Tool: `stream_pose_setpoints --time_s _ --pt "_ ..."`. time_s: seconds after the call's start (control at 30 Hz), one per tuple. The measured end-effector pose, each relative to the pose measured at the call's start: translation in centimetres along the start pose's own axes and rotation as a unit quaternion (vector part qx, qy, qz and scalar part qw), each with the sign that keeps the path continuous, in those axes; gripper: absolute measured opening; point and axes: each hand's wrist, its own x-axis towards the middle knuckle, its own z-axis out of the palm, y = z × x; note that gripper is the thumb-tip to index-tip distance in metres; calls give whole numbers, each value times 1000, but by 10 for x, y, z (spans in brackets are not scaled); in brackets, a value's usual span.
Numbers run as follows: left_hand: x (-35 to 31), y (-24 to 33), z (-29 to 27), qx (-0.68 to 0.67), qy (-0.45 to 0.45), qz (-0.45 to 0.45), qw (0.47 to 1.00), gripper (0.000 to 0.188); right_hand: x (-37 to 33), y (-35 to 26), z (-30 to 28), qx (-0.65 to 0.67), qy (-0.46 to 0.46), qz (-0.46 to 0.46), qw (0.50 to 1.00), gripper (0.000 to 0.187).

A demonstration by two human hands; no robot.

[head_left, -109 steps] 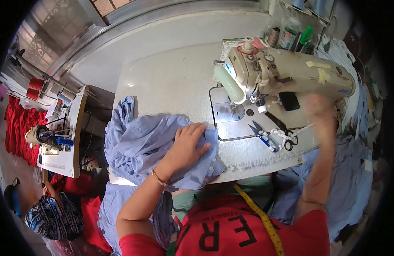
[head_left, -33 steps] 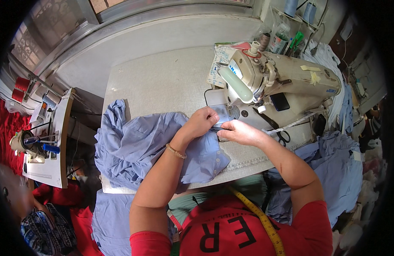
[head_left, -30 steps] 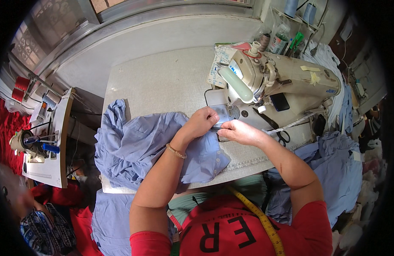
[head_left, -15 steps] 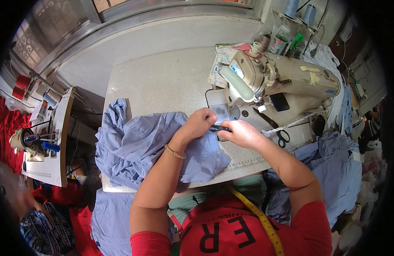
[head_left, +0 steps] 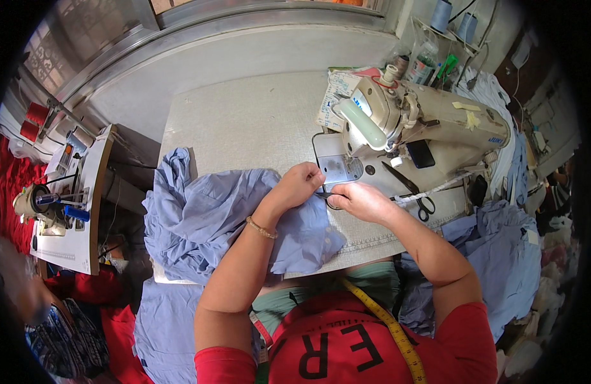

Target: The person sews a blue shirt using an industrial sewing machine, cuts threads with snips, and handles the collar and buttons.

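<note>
1. A pale tabletop (head_left: 225, 121), faintly grainy, is stretching out to the left of the cream metal sewing machine (head_left: 446, 109).
2. Nearest, on the near side of the sewing machine, a yellow tape measure (head_left: 391, 326) is hanging as a flat, narrow strip down the person's red top.
3. The blue garment (head_left: 212, 211) is lying left of the sewing machine, its soft woven cloth bunching into deep creases; small pale buttons are lining its flatter near corner.
4. The left hand (head_left: 300, 184) is reaching in over the cloth toward the sewing machine's needle end, wrist bending, fingers curling closed with tips together; I cannot tell what is between them.
5. The right hand (head_left: 362, 200), just in front of the sewing machine, is angling inward, thumb and fingers gripping a slim dark tool (head_left: 323, 194).
6. Under the sewing machine's arm, a flat black rectangle (head_left: 421, 154) is resting.
7. Behind the sewing machine, light-blue thread cones (head_left: 441, 16) are standing beside a smooth whitish wall (head_left: 244, 70).
</note>
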Motion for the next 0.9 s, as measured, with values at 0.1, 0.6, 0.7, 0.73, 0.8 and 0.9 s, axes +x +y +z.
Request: stream_pose_setpoints --time_s 0.1,0.6,0.7,0.73,0.8,0.9 --pt "-6 -6 -2 18 23 53 998 19 -4 -1 -3 6 -7 3 1000 32" --pt "-41 9 -2 224 37 108 968 16 -13 13 15 -150 155 -70 974 23" --pt "-44 14 -3 200 21 130 971 16 -12 13 22 -177 197 -111 958 21" --pt "-45 16 -3 194 16 142 971 16 -11 13 24 -188 213 -128 950 21" --pt "-47 20 -2 199 14 152 968 16 -13 13 28 -201 242 -144 938 20" --pt "-51 23 -3 204 21 165 965 16 -17 12 30 -214 274 -170 922 19"
